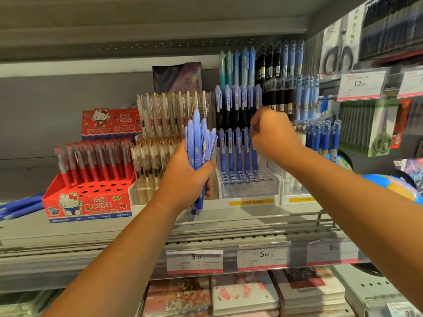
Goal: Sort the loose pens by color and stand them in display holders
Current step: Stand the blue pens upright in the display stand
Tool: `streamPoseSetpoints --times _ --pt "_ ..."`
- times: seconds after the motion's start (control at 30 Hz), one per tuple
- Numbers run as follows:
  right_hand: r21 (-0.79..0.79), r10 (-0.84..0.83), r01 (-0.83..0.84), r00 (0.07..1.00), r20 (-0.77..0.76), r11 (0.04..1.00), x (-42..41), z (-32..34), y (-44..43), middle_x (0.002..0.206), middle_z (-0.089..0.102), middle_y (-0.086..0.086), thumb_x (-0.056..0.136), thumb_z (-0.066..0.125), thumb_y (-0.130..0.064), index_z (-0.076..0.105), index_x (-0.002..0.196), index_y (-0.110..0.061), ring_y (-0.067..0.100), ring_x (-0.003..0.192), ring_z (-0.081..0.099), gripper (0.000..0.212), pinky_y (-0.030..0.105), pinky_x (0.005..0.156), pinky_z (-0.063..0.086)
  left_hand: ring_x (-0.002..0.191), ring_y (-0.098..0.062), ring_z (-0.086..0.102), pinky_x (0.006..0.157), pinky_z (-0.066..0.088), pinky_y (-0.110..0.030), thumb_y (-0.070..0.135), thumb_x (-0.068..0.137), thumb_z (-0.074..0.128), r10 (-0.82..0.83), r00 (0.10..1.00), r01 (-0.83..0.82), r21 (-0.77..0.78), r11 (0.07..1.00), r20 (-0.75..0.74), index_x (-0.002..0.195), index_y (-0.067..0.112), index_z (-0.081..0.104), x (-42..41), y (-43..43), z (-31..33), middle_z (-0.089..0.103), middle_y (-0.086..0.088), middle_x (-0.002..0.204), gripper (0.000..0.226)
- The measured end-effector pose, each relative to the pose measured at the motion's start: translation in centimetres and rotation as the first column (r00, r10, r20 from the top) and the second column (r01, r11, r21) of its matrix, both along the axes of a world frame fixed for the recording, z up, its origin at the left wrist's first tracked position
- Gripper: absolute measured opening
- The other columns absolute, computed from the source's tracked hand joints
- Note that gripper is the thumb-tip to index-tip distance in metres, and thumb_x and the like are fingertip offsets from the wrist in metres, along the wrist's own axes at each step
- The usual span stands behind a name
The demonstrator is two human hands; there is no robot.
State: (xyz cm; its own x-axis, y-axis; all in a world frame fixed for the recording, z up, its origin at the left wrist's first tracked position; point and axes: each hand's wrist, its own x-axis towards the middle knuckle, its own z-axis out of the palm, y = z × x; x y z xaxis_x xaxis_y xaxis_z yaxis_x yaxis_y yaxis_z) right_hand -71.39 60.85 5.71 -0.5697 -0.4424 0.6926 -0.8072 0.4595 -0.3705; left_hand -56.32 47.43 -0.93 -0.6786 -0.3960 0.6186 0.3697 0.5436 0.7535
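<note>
My left hand grips a bundle of blue pens, upright, in front of the shelf. My right hand is curled around one blue pen at the right end of the front row in the clear tiered display holder. That holder's front row holds several blue pens with bare holes in front of them. Its upper rows carry black-bodied pens with blue caps.
A red Hello Kitty holder with red pens stands at the left. Clear pens with gold clips fill the holder behind my left hand. More blue pens stand at the right. Loose blue pens lie far left. Price tags line the shelf edge.
</note>
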Motion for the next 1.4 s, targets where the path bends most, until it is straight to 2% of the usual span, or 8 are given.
streamPoseSetpoints --times 0.23,0.57,0.77,0.87,0.97,1.07,1.27,1.4 --pt "0.179 -0.146 0.159 0.986 -0.08 0.971 -0.7 0.6 -0.4 0.066 0.04 0.002 0.091 0.054 0.004 0.049 0.123 0.001 0.014 0.052 0.041 0.033 0.023 0.039 0.026 0.056 -0.028 0.067 0.051 0.057 -0.037 0.004 0.095 0.06 -0.059 0.998 0.059 0.057 0.997 0.007 0.129 0.021 0.049 -0.2 -0.1 0.0 0.067 -0.006 0.064 0.039" --pt "0.298 -0.139 0.192 0.972 -0.191 0.935 -0.4 0.5 0.2 0.063 0.04 0.006 0.087 0.05 0.015 0.042 0.079 -0.008 0.017 0.052 0.037 0.025 0.03 0.049 0.032 0.058 -0.029 0.067 0.052 0.058 -0.041 0.005 0.095 0.06 -0.064 0.998 0.063 0.062 0.996 0.001 0.134 0.021 0.047 -0.2 -0.4 -0.1 0.067 -0.004 0.065 0.044" --pt "0.314 -0.14 0.197 0.971 -0.194 0.929 0.9 0.0 1.0 0.078 0.052 0.014 0.087 0.05 0.016 0.053 0.087 -0.004 0.025 0.06 0.044 0.02 0.037 0.056 0.041 0.06 -0.032 0.067 0.053 0.058 -0.041 0.006 0.095 0.06 -0.095 0.995 0.095 0.075 0.993 -0.005 0.113 0.04 0.052 0.0 -0.1 0.1 0.068 -0.015 0.077 0.04" --pt "0.194 -0.065 0.101 0.981 -0.183 0.976 1.4 -1.0 1.3 0.123 0.054 0.02 0.092 0.053 0.006 0.058 0.123 -0.002 0.034 0.092 0.057 0.033 0.041 0.078 0.05 0.059 -0.032 0.066 0.052 0.057 -0.04 0.005 0.095 0.06 -0.119 0.993 0.119 0.08 0.99 -0.008 0.113 0.037 0.052 0.2 0.0 0.2 0.068 -0.015 0.078 0.037" --pt "-0.065 0.253 -0.246 0.958 0.136 0.967 2.6 -1.9 1.1 0.11 0.065 0.003 0.095 0.061 -0.012 0.062 0.119 -0.014 0.013 0.085 0.061 0.025 0.022 0.072 0.052 0.058 -0.03 0.066 0.051 0.057 -0.04 0.005 0.095 0.06 -0.125 0.992 0.125 0.092 0.988 -0.007 0.124 0.027 0.05 0.2 0.0 0.3 0.069 -0.009 0.077 0.038" --pt "-0.397 0.653 -0.519 0.602 0.459 0.757 4.1 -2.8 0.6 0.098 0.07 0.009 0.093 0.066 -0.011 0.063 0.119 -0.01 0.019 0.081 0.069 0.027 0.025 0.062 0.056 0.057 -0.027 0.067 0.051 0.058 -0.039 0.006 0.095 0.06 -0.124 0.992 0.123 0.076 0.99 0.007 0.137 0.022 0.045 0.2 0.1 0.2 0.07 -0.005 0.074 0.047" --pt "-0.522 0.753 -0.55 0.553 0.358 0.652 5.3 -4.2 -0.9 0.103 0.065 0.027 0.089 0.07 -0.01 0.066 0.113 -0.007 0.029 0.082 0.069 0.024 0.038 0.067 0.06 0.068 -0.004 0.065 0.06 0.052 -0.02 0.017 0.093 0.067 -0.08 0.997 0.079 -0.034 0.996 -0.012 0.134 0.037 0.046 0.1 0.0 0.1 0.069 0.019 0.083 0.05" --pt "-0.599 0.803 -0.549 0.502 0.322 0.583 5.0 -4.8 -0.9 0.099 0.07 0.019 0.092 0.064 -0.005 0.068 0.109 -0.007 0.022 0.082 0.07 0.017 0.032 0.069 0.056 0.061 -0.012 0.065 0.057 0.053 -0.024 0.016 0.094 0.064 -0.107 0.994 0.107 -0.01 0.994 0.002 0.127 0.046 0.045 0.1 -0.1 0.0 0.069 0.009 0.081 0.048"
